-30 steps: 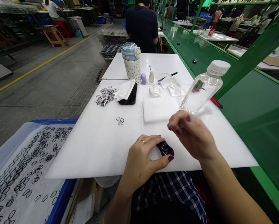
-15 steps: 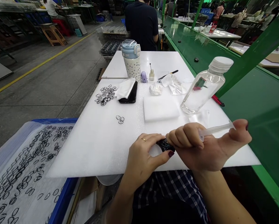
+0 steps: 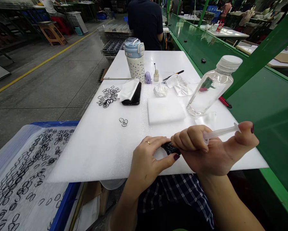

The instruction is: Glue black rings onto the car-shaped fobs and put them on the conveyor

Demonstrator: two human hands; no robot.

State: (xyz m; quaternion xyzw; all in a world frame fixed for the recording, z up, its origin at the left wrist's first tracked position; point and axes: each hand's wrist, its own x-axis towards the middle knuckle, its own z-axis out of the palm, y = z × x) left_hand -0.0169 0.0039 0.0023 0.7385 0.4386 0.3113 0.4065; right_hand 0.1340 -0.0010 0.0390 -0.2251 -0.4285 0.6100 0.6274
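Note:
A small shiny black part (image 3: 170,148) is pinched between the thumb and fingers of my left hand (image 3: 147,163), just above the white foam sheet (image 3: 98,154). Curled fingers of my right hand (image 3: 206,150) hold a clear plastic syringe (image 3: 222,131), its plunger end pointing right near my raised thumb. The syringe's front end is hidden by the fingers, which meet the black part. Beyond my hands lies a white foam block (image 3: 166,110). Thin black rings (image 3: 123,122) rest to the left, with a pile of more rings (image 3: 107,96) behind them.
A clear bottle (image 3: 210,86) stands at the right, near a green conveyor (image 3: 254,112). A dotted tumbler (image 3: 135,61), a phone (image 3: 134,98) under tissue, and a small vial (image 3: 156,75) are farther back. A blue-edged tray (image 3: 67,199) of rings is left. A person (image 3: 146,25) sits ahead.
The view has shifted slightly. Both hands keep almost the same pose, with the black part and the syringe still held.

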